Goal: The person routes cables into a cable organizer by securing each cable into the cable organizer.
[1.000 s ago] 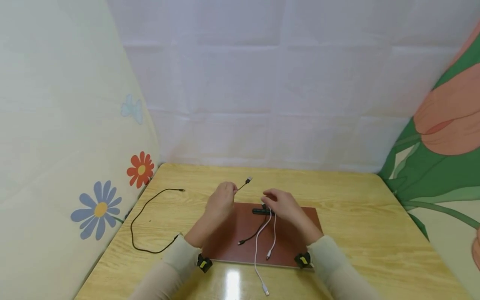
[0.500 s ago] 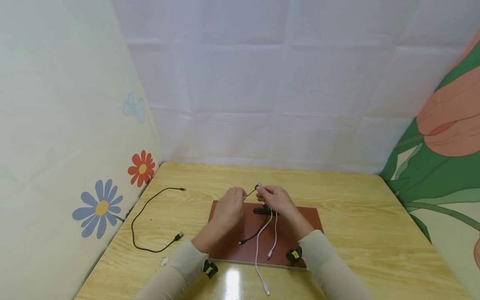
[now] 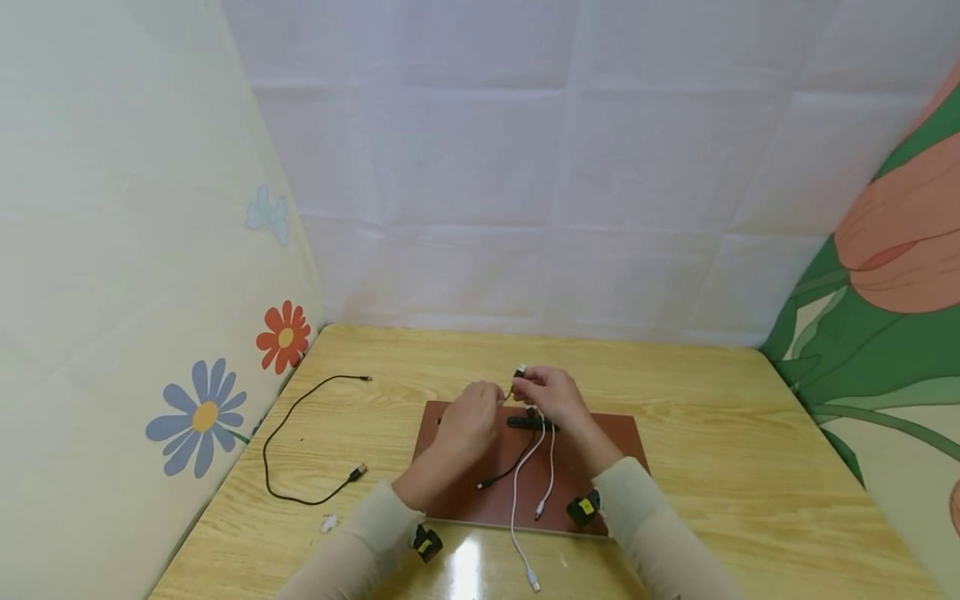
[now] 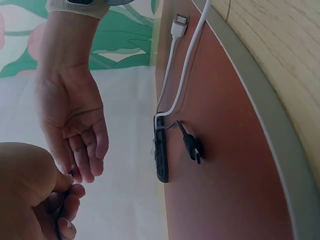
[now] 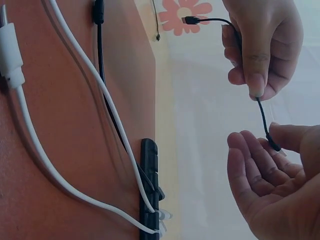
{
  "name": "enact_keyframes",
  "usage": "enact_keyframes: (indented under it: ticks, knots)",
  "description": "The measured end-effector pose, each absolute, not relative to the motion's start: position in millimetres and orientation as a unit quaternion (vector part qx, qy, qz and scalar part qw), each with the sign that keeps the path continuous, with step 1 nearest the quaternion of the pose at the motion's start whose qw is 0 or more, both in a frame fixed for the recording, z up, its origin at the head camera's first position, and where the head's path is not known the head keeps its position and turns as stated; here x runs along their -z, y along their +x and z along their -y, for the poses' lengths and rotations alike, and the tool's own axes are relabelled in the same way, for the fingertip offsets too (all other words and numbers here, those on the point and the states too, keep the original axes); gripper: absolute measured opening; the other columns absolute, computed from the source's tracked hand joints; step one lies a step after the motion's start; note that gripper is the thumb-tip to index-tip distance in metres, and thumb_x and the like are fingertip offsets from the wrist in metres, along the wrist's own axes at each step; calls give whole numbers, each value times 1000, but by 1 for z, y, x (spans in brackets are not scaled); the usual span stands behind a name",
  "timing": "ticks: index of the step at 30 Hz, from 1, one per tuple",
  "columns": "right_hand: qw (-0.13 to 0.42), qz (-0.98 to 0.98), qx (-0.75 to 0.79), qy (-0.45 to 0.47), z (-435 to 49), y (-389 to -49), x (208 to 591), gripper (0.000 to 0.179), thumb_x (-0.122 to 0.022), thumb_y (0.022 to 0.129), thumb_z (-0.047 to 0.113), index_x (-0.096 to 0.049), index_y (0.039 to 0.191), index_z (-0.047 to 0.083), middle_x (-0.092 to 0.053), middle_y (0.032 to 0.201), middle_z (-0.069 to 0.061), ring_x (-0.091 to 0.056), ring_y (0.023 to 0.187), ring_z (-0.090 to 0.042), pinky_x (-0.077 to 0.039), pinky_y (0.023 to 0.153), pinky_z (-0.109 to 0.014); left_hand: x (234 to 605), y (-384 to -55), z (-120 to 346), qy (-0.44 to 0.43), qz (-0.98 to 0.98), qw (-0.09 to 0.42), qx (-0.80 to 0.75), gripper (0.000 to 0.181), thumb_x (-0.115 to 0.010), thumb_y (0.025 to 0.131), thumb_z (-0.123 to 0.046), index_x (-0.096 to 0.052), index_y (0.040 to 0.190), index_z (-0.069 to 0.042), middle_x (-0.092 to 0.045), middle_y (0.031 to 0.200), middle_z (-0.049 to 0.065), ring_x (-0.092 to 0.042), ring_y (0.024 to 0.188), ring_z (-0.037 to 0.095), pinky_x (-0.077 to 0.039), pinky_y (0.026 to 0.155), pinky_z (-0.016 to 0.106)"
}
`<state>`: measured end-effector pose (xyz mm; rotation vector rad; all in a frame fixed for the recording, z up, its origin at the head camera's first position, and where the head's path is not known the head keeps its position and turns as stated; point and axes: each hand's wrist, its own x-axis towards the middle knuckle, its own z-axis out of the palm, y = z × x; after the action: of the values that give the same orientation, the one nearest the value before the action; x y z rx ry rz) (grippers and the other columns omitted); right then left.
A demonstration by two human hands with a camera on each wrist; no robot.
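A short black USB cable (image 5: pixel 263 117) runs between my two hands, above the far edge of a brown board (image 3: pixel 465 492). My left hand (image 3: pixel 471 421) grips the cable along its length, and its small-plug end (image 5: pixel 190 20) sticks out beyond that hand. Thumb and fingers of my right hand (image 3: pixel 553 396) pinch the black USB plug (image 3: pixel 520 372), which points upward. Just below the hands, a black cable clip strip (image 4: pixel 161 150) lies on the board. It holds two white cables (image 5: pixel 95 75) and one black cable (image 5: pixel 101 65), whose loose ends trail towards me.
Another black USB cable (image 3: pixel 266 450) lies curved on the wooden table (image 3: pixel 750 467) at the left. A small white scrap (image 3: pixel 328 523) is near its plug. White cloth (image 3: pixel 480 167) hangs behind the table, with flower-printed sheets at both sides.
My left hand has moved right with the black cable, close to my right hand. My right hand has risen slightly from the clip strip and now pinches the cable's USB plug.
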<state>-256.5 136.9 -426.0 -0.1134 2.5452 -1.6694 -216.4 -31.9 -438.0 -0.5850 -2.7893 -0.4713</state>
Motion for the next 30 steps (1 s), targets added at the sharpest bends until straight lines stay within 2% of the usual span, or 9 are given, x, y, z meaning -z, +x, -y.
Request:
enact_keyframes:
  ticks: [3, 8, 12, 18, 22, 25, 27, 30]
  knots:
    - [43, -828, 559, -31, -135, -257, 425, 19, -68, 98, 18, -72, 103, 0, -77, 97, -13, -73, 96, -37, -57, 86, -49, 439, -216, 30, -202, 959, 120, 161, 21, -66, 90, 2, -62, 107, -10, -61, 100, 4, -59, 93, 18, -52, 66, 28]
    - [25, -830, 557, -21, -134, -259, 426, 16, -70, 95, 13, -71, 100, -2, -77, 90, -14, -75, 82, -26, -60, 79, -43, 444, -214, 27, -216, 954, 129, 163, 14, -62, 95, -1, -63, 107, -8, -63, 101, 5, -61, 94, 20, -54, 67, 30]
    - [18, -828, 560, -14, -134, -261, 429, 12, -71, 94, 8, -70, 96, -4, -76, 86, -13, -74, 74, -20, -61, 76, -41, 446, -214, 26, -233, 951, 130, 157, 12, -63, 95, -2, -64, 106, -8, -64, 99, 5, -63, 92, 21, -55, 72, 31]
    - [21, -850, 526, -14, -137, -264, 437, 10, -72, 92, 8, -73, 96, -1, -75, 85, -8, -73, 73, -15, -60, 75, -37, 447, -214, 24, -246, 959, 89, 111, 19, -68, 92, -1, -70, 109, -8, -66, 101, 5, -65, 94, 20, -56, 76, 31]
    - [15, -890, 454, -37, -142, -265, 440, 12, -74, 91, 12, -76, 98, 3, -76, 84, -6, -71, 74, -15, -57, 76, -34, 452, -213, 22, -244, 963, 65, 93, 24, -67, 94, -4, -71, 115, -12, -68, 109, 5, -66, 101, 20, -58, 72, 33]
    - [22, -911, 408, -64, -144, -266, 442, 13, -74, 91, 12, -76, 100, 4, -75, 84, -4, -70, 76, -17, -55, 76, -35, 458, -214, 20, -247, 964, 52, 83, 24, -63, 98, -12, -73, 119, -22, -69, 119, -1, -65, 107, 17, -58, 65, 34]
    - [32, -920, 382, -84, -146, -267, 442, 13, -75, 91, 12, -76, 101, 4, -75, 84, -4, -69, 79, -18, -55, 75, -37, 461, -215, 18, -252, 964, 40, 78, 20, -62, 100, -20, -74, 114, -27, -68, 121, -6, -64, 104, 15, -55, 59, 34]
    - [43, -928, 357, -103, -146, -269, 443, 12, -75, 91, 13, -76, 100, 6, -75, 86, -3, -68, 83, -20, -55, 76, -37, 466, -216, 15, -255, 964, 26, 77, 12, -61, 101, -27, -73, 103, -29, -68, 114, -7, -64, 95, 13, -50, 51, 33]
